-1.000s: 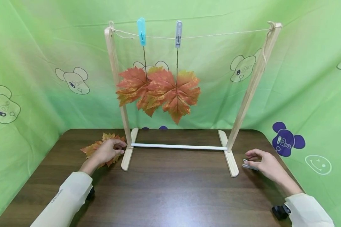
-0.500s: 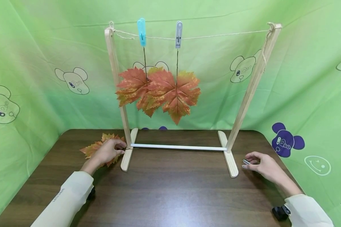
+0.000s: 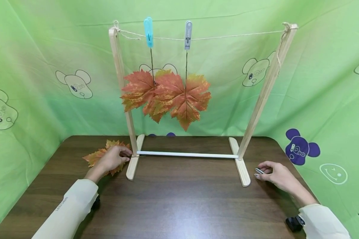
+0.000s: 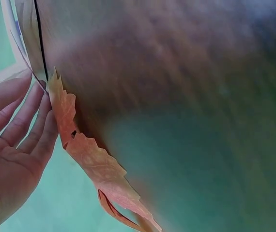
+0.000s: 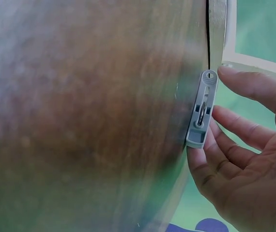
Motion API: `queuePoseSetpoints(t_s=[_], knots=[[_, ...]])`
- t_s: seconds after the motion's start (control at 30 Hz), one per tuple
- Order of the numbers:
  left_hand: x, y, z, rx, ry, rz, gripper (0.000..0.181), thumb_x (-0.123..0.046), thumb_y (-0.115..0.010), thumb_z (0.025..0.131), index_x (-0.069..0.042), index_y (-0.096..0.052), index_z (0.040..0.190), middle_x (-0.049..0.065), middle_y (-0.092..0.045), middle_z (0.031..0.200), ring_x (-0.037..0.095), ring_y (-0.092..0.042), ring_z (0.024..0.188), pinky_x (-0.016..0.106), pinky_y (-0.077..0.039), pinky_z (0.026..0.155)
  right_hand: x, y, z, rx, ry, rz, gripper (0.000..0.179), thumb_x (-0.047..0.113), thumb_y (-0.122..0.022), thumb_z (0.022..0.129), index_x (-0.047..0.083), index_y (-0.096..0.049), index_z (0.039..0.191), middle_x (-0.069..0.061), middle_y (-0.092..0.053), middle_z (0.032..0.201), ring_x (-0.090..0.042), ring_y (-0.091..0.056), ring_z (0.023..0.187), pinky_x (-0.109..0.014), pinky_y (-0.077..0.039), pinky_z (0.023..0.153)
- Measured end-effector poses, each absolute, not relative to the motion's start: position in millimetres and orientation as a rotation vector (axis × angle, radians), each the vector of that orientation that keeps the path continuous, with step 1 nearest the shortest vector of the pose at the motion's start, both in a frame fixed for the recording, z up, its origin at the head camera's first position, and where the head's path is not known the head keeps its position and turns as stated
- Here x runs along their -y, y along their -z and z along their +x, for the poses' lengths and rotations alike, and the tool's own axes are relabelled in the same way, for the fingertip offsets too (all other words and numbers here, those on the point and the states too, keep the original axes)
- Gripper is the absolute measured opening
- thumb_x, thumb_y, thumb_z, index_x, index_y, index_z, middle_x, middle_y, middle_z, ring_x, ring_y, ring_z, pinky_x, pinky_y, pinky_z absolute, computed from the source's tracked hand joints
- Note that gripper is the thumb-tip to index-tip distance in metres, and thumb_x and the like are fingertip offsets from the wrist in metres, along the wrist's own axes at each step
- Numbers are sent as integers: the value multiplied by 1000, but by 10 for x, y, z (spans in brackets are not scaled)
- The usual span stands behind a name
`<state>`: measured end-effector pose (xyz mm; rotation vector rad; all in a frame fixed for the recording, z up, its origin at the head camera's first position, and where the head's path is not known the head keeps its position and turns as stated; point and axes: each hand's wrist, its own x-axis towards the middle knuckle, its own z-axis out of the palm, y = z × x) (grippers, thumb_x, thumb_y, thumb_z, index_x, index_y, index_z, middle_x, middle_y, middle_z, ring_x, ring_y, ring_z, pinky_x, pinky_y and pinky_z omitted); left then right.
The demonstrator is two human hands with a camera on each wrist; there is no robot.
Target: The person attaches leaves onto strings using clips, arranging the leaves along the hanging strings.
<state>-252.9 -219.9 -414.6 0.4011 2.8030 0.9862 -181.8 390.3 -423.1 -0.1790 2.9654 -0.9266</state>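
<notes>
My left hand (image 3: 112, 159) lies over an orange artificial maple leaf (image 3: 95, 156) on the table, beside the wooden stand's left foot. In the left wrist view its fairly straight fingers (image 4: 40, 137) touch the leaf (image 4: 94, 159), with the thumb near the thin stem (image 4: 40, 84). Thumb and fingers stay apart. At the right, my right hand (image 3: 279, 174) holds a grey clothespin (image 5: 202, 110) between thumb and fingers, just above or on the table. Two more maple leaves (image 3: 139, 89) (image 3: 186, 99) hang from the string by a blue clothespin (image 3: 148, 32) and a grey clothespin (image 3: 188, 35).
The wooden stand has a left post (image 3: 119, 66), a right post (image 3: 266, 93), a string (image 3: 239, 35) across the top and a white rod (image 3: 185, 154) near the base. It stands on a dark brown table (image 3: 182, 199). Green cloth (image 3: 221, 109) hangs behind.
My right hand has tilted the grey clothespin up from lying flat on the table and now has it between its fingers. My left hand has stayed by the leaf.
</notes>
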Motion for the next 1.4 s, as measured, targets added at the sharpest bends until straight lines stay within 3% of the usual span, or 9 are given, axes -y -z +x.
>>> queuePoseSetpoints(t_s=[0.87,1.4], knots=[[2220,4176,-2557,-2828,-931,461,12,9,-67,94,3,-75,101,12,-74,93,21,-69,87,38,-59,78,-3862,4215,-1847,-2998,828,-159,30,16,-86,84,-3,-73,103,-3,-69,87,-6,-56,76,-23,-46,67],[2222,4176,-2562,-2832,-893,464,15,11,-64,95,1,-76,96,9,-72,87,17,-66,82,33,-56,73,-3849,4220,-1855,-2998,834,-191,23,15,-85,84,2,-74,99,-1,-68,85,-3,-54,74,-24,-45,67]])
